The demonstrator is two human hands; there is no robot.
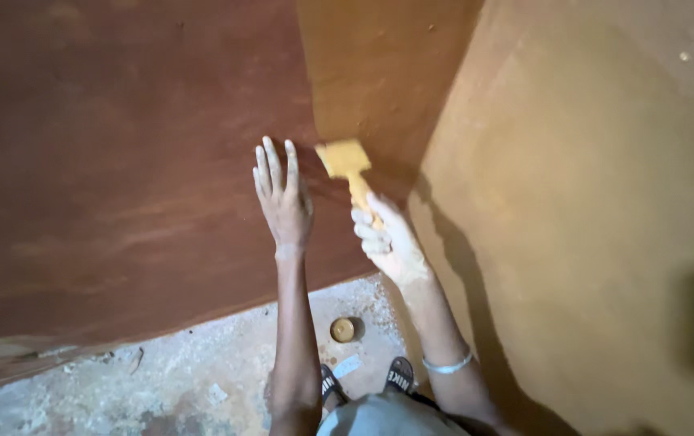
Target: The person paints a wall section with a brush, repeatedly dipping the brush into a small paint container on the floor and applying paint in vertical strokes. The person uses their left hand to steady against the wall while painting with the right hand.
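My right hand grips the handle of a flat paintbrush coated in yellow-ochre paint. Its bristles press against a large reddish-brown board, at the lower edge of a painted ochre patch. My left hand lies flat on the board just left of the brush, fingers spread and pointing up, holding nothing. A thin bangle sits on my right wrist.
An ochre-coloured wall rises on the right, meeting the board in a corner. Below is a rough concrete floor with debris. A small round tin stands on the floor near my sandalled feet.
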